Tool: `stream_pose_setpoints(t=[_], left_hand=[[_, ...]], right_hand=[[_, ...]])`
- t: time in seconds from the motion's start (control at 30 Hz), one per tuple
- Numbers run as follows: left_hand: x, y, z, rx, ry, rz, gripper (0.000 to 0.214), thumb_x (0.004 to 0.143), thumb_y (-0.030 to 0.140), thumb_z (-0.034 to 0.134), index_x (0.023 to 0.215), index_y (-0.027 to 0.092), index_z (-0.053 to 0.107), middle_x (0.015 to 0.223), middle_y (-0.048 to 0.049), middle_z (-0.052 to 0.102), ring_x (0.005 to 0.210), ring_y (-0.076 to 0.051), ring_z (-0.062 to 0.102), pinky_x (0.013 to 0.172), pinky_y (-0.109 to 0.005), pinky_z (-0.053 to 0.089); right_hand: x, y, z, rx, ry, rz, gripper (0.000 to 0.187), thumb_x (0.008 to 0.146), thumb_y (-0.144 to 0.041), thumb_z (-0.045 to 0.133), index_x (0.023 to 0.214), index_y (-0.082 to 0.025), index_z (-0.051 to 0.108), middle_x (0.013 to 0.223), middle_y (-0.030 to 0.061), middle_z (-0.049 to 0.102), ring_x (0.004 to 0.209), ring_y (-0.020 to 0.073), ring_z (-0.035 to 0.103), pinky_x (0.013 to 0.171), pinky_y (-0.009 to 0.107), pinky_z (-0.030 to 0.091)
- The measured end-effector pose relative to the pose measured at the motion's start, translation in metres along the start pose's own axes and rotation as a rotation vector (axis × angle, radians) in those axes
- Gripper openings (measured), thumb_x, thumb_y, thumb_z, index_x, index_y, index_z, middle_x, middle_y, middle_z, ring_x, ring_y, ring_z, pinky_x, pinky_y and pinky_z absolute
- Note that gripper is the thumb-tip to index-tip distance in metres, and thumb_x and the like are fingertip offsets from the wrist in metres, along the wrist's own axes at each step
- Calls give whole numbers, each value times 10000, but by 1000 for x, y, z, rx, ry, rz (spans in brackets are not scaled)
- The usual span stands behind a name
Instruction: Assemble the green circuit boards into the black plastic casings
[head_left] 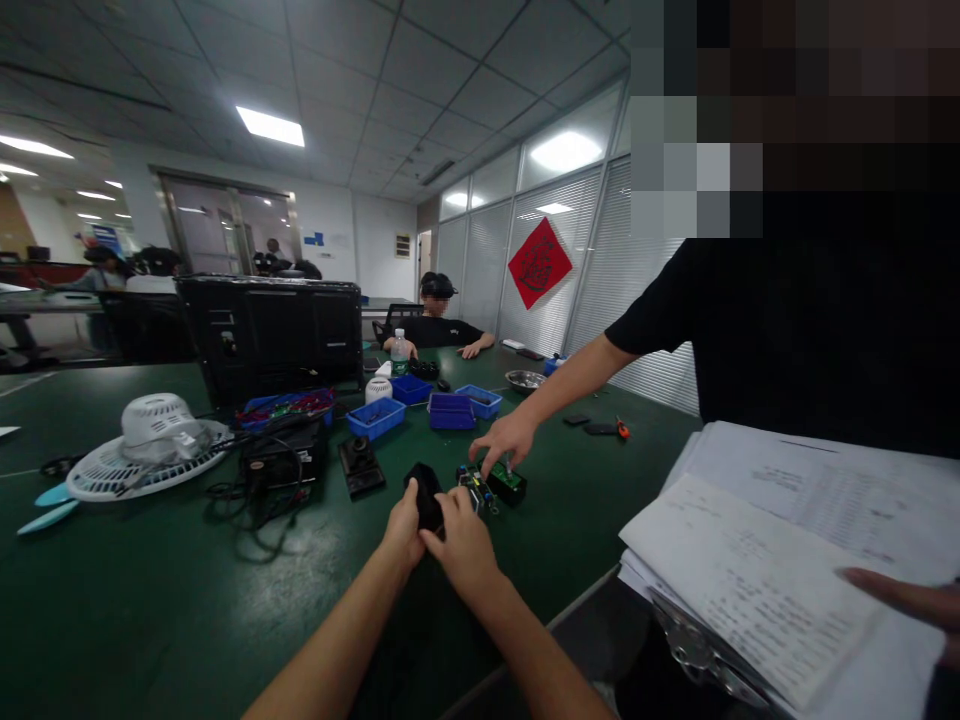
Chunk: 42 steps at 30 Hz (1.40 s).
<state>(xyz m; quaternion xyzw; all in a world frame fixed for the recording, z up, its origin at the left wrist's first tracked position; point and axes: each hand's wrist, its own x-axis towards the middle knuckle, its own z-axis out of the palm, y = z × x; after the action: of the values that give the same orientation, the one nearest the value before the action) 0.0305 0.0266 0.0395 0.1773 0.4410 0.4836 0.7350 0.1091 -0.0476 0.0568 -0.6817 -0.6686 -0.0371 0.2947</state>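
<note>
**We hold a black case**

Our left hand grasps its left side, our right hand its right side, at the far end of our arms, over the green table. Just right lies a circuit board, near a co-worker's hand.

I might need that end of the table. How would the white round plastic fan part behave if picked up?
The white round plastic fan part is probably light for its size, given its many open slots. Lying flat on its wide slotted grille, it seems unlikely to roll.
</note>
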Motion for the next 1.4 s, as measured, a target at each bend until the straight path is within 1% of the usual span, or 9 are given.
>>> stream_pose_setpoints(t=[0.1,0.2,0.5,0.63,0.8,0.9,1.0,1.1,1.4], left_hand=[[1,2,-9,-81,-8,-13,270,793,416,518,890,166,549,726,-37,620,605,-146,604,602,-317,490],[-1,4,-17,-132,-105,-25,305,813,436,482,947,169,541,787,-64,636,631,-142,613,592,-295,487],[-4,5,-30,-168,-226,-31,335,818,443,472,961,147,536,795,-89,645,608,-138,607,575,-270,481],[-4,5,-30,-181,-232,-33,312,823,421,473,954,145,536,782,-92,645,611,-142,608,579,-274,482],[-5,6,-29,-196,-183,-30,284,829,411,464,926,153,533,764,-88,640,607,-147,609,574,-282,481],[-3,6,-29,-218,-155,-32,274,832,406,460,902,151,533,752,-81,631,623,-150,611,599,-300,487],[1,5,-29,-237,-108,-24,273,819,404,487,904,151,547,764,-69,627,646,-155,612,622,-318,492],[2,3,-30,-240,-101,-9,311,796,429,516,940,158,565,811,-69,636,678,-169,618,626,-324,494],[2,2,-32,-200,-269,36,404,730,472,589,993,166,578,813,-62,644,673,-150,611,586,-252,467]], right_hand=[[3,23,-14,-91,104,211,304,836,-363,465,1046,-153,529,1026,104,522,890,191,582,713,272,459],[10,42,-20,-265,-12,376,374,850,-427,413,965,-108,572,923,134,566,788,227,612,637,308,460],[35,39,-2,-289,-173,482,504,820,-517,403,999,-79,575,1019,190,541,827,247,622,656,327,457],[39,46,13,-212,-142,481,482,777,-495,473,1002,-80,570,1005,182,561,830,252,619,648,315,455],[39,46,13,64,-107,512,371,804,-433,430,855,-104,595,768,106,624,635,185,622,551,248,437],[31,30,4,280,-87,413,379,827,-445,378,857,-129,585,658,37,599,466,125,559,477,218,416],[20,7,-6,182,78,136,289,760,-374,526,935,-149,574,834,53,585,657,148,593,599,234,456],[13,-13,-13,15,67,-33,357,747,-306,567,1070,-164,516,957,69,531,803,179,586,689,273,470],[23,-31,-19,-319,-90,-77,368,719,-281,654,1031,-156,505,950,79,509,799,208,591,645,295,478]])
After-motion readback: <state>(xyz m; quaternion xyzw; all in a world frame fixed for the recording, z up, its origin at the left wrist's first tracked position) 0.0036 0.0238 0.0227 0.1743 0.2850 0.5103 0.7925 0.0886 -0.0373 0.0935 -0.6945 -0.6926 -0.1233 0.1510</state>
